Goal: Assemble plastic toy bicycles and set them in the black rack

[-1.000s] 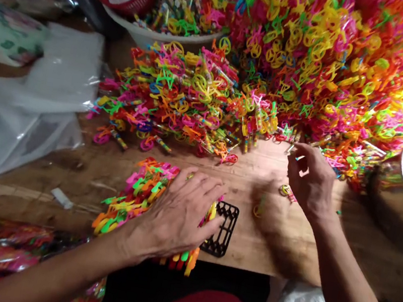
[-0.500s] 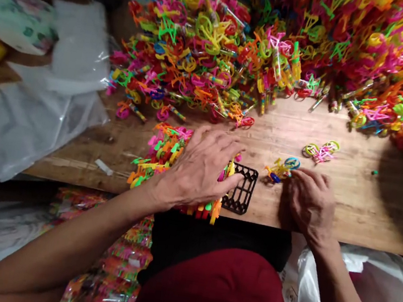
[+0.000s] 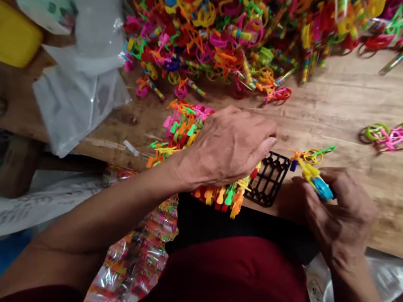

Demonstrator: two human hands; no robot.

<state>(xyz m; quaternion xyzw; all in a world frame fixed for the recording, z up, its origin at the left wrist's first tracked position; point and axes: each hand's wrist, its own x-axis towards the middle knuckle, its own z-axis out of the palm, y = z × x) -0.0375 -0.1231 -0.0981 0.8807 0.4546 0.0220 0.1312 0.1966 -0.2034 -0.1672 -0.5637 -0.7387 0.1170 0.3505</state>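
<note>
My left hand [image 3: 234,148] lies over tight rows of small colourful plastic toys [image 3: 217,195], its fingers curled down and its thumb near the fingertips. Whatever those fingers grip is hidden beneath the hand. The rows sit along a black plastic grid rack [image 3: 269,179], whose bare right end shows beside my thumb. To the right of the rack, my right hand [image 3: 344,214] pinches a small toy bicycle [image 3: 312,174], yellow with a blue wheel and orange and green parts, just above the table.
A pink toy bicycle with yellow-green wheels [image 3: 395,136] lies on the wooden table [image 3: 339,101]. A large pile of mixed plastic toys [image 3: 220,31] spreads along the back. Clear plastic bags [image 3: 82,106] and a yellow container [image 3: 8,31] are at left. Packed strips [image 3: 135,253] hang below the edge.
My right hand has lifted the toy bicycle and brought it toward the rack. My left hand's fingers have curled in from a spread pose. The view has shifted closer.
</note>
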